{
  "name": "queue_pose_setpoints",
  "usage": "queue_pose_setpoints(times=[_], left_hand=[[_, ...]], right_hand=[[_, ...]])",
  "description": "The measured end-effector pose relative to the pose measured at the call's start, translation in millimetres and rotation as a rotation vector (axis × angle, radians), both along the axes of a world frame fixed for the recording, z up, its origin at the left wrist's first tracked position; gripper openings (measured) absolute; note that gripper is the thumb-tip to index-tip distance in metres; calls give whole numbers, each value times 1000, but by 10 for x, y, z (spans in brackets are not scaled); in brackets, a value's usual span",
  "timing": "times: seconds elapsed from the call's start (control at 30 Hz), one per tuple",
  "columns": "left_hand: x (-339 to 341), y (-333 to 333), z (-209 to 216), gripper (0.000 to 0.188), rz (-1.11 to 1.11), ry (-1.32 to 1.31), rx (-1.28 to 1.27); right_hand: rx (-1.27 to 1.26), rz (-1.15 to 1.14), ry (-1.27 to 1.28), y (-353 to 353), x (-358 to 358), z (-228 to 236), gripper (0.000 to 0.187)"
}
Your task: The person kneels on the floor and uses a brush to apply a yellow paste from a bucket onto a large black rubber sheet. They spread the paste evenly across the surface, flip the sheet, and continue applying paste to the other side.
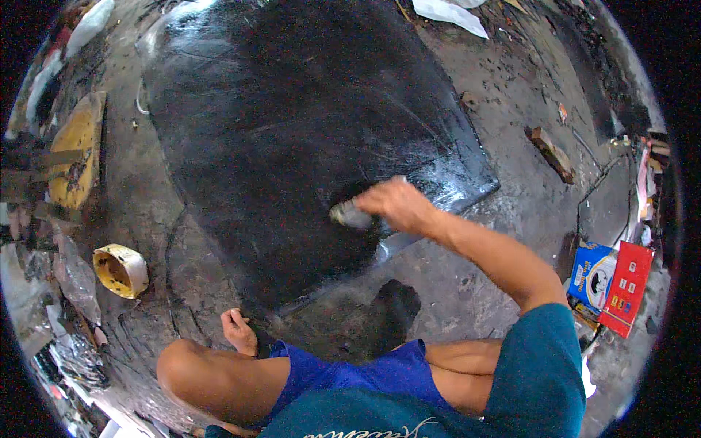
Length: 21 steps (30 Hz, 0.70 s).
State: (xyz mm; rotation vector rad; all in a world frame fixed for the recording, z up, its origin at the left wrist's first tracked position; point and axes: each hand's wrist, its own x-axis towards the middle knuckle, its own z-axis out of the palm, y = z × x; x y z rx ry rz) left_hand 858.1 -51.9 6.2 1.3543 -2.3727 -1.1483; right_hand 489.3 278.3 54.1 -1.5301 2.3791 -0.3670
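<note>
A large black sheet [255,146] lies flat on the ground before me, with shiny, whitish smears near its right corner. My right hand [394,203] is closed round a grey, rounded pad-like thing [352,215] and holds it against the sheet's near right part. Motion blurs the hand a little, and the exact kind of pad cannot be made out. Beside my left knee, just off the sheet's near edge, rests my left hand [239,332]. Its fingers are curled in, and nothing shows in them.
To the left stands a cream tub [120,271] with a yellowish, stained inside. Beyond it is a yellow board [77,153]. On the right lie a brick-like block [551,155], a blue box [590,276] and a red box [626,288]. White scrap [451,16] lies past the sheet's far edge.
</note>
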Motion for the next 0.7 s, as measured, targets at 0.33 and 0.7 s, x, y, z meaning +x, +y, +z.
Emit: queue_pose_setpoints(times=[0.33, 0.7], left_hand=[[-67, 56, -40, 25, 4, 47, -20], [27, -15, 123, 17, -26, 67, -130]], right_hand=[[-110, -450, -526, 310, 361, 663, 28], [-497, -106, -795, -2974, 129, 2103, 29]])
